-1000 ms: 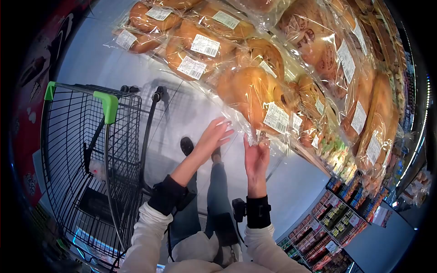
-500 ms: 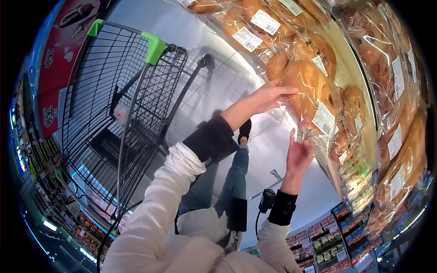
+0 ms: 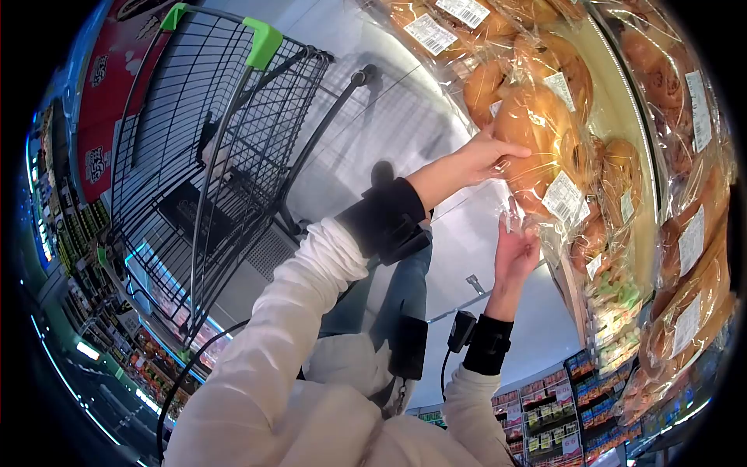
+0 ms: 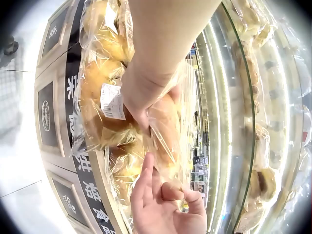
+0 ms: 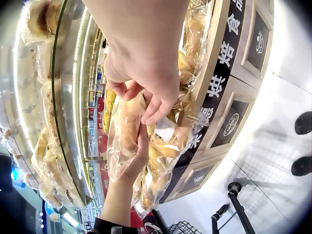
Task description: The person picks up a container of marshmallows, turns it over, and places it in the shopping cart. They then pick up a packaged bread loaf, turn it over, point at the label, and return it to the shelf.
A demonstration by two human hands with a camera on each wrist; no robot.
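Note:
A bagged bread loaf (image 3: 523,124), golden brown in clear plastic with a white label, is lifted at the edge of the bread display. My left hand (image 3: 478,156) grips its left side, thumb on top and fingers beneath. In the left wrist view, the loaf (image 4: 166,124) appears edge-on under the left hand (image 4: 146,90). My right hand (image 3: 517,255) pinches the gathered plastic at the loaf's near end. The right wrist view shows the right hand (image 5: 146,68) at one end and the left hand (image 5: 139,151) along the loaf's side.
More bagged breads (image 3: 432,31) lie on the stand at the far side, and long loaves (image 3: 696,303) sit behind a divider at right. A shopping cart (image 3: 226,101) with green handle ends stands at left. Stocked shelves (image 3: 545,416) are at the near right.
My left hand has reached rightward from beside the display and taken hold of the loaf's side. The right hand stays at the bag's end. The head view has turned, shifting the scene.

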